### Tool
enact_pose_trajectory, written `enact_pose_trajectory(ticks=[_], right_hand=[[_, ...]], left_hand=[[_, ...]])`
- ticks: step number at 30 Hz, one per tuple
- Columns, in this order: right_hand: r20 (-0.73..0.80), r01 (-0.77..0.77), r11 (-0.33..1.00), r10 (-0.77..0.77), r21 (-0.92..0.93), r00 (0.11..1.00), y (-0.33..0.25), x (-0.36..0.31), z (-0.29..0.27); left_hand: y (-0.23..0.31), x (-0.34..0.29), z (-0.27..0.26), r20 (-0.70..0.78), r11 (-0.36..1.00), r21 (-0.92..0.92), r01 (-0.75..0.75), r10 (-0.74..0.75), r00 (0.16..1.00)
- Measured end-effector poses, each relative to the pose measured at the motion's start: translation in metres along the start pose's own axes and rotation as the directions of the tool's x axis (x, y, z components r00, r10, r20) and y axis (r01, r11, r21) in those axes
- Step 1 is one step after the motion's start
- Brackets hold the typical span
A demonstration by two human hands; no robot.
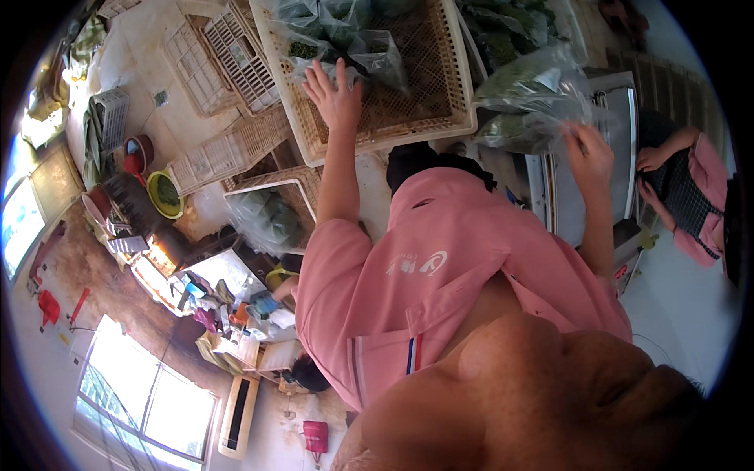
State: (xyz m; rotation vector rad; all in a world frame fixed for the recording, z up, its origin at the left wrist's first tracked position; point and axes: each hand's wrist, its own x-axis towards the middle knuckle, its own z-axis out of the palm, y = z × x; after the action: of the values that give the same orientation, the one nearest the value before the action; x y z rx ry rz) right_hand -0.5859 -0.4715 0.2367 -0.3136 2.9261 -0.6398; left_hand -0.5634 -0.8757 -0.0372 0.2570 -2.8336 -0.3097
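My left hand (336,96) lies with fingers spread over clear plastic bags of greens (302,51) in a large cream plastic crate (377,144). More bags of greens (381,56) sit beside it, toward the crate's far side. Off to the right, my right hand (587,153) is closed on the gathered end of a clear plastic bag (534,82) filled with green leaves. That bag rests outside the crate's right wall, above another bag of greens (503,128). My right fingertips are partly blurred by the plastic.
More leafy greens in plastic (503,31) lie at the far right. Lattice crates (236,59) stand on the left, near a crate holding a bag (267,220) and a yellow basin (165,195). A person in pink (707,161) stands at right; another person's blue-gloved hand (264,303) is at left.
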Motion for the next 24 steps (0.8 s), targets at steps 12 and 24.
enact_pose_trajectory(ticks=[12, 24], right_hand=[[-0.139, -0.389, 0.917, 0.375, -0.090, 0.916, 0.080, -0.132, -0.015], [-0.252, -0.542, 0.830, 0.556, 0.130, 0.792, 0.110, -0.222, -0.012]], left_hand=[[-0.011, 0.009, 0.007, 0.144, 0.990, -0.139, 0.008, 0.013, 0.989], [0.000, 0.027, 0.020, 0.190, 0.963, -0.203, -0.175, 0.214, 0.958]])
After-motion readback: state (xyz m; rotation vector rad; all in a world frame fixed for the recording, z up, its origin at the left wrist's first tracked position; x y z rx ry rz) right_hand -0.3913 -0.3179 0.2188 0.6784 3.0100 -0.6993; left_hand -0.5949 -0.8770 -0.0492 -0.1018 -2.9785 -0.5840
